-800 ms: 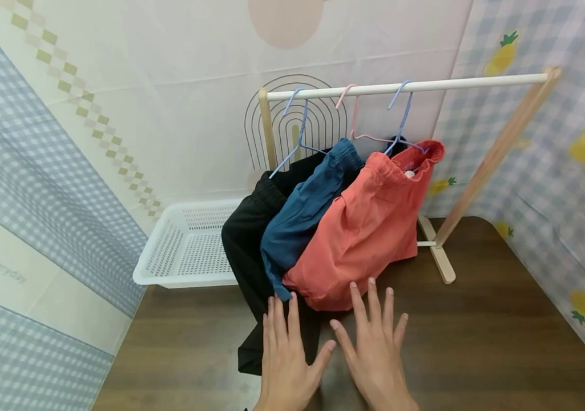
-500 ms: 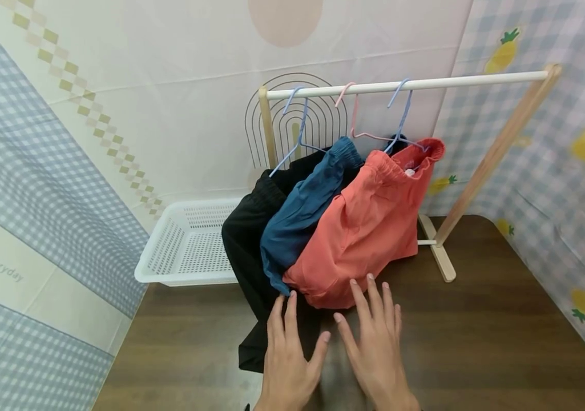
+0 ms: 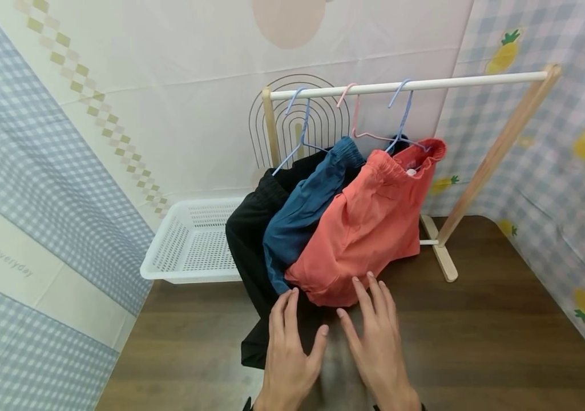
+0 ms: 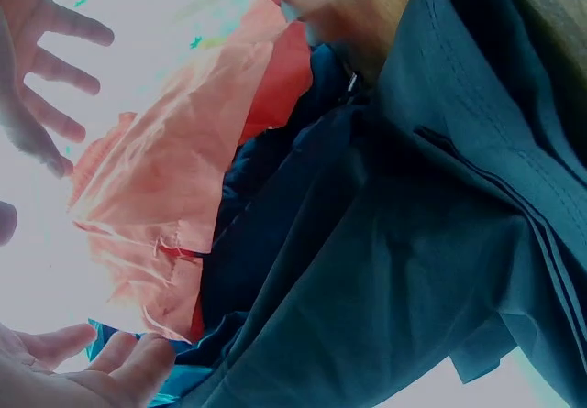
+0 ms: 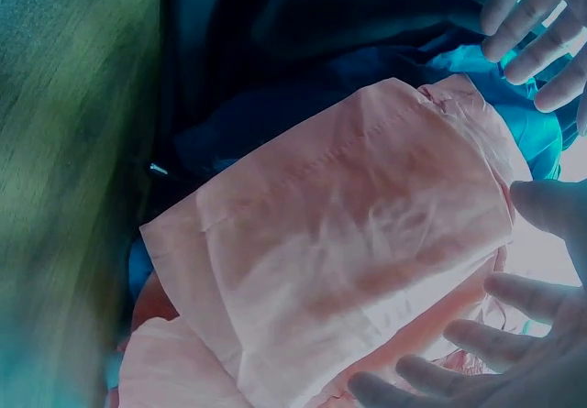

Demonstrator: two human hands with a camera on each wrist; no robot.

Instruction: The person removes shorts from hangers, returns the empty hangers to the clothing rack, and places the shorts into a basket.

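While both hands lie flat with fingers spread, we note the left hand point(image 3: 288, 348) resting on the black fabric trousers point(image 3: 251, 251) trailing onto the dark wooden table point(image 3: 477, 342). We find the right hand point(image 3: 376, 342) just below the hem of the coral-red cotton shorts point(image 3: 369, 228), fingertips point(image 3: 369, 278) at its edge, gripping nothing.

Bright, even room light, soft shadows.
Head view bends at its edges; both wrist views are blurred, blue-tinted and overexposed.
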